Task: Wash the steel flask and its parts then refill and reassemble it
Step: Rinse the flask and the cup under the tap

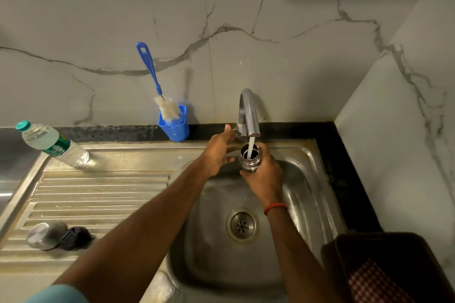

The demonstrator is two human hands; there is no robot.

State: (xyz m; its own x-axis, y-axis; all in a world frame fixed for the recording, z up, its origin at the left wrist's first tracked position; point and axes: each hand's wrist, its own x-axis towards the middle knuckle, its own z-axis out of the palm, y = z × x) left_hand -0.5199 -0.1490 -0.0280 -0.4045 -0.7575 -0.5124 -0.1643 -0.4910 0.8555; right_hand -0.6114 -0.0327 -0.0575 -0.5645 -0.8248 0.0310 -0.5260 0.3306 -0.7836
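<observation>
Filling a shiny cylindrical steel flask (247, 163) under a curved chrome tap (250, 110).
Round steel cap (46, 235) and black stopper (76, 237) lie on the ribbed draining board (98, 192); left hand (218, 154), fingers extended, touches the tap lever; right hand (266, 176) grips the upright, open-mouthed flask over the steel sink (304, 179).

A blue brush (149, 66) with whitish bristles is sitting in a blue holder (175, 130) left of centre, against a pale wall (295, 19) showing grey veins. At lower right, a red-and-white checked cloth (374, 283) is lying in a dark brown basket (394, 241).
</observation>
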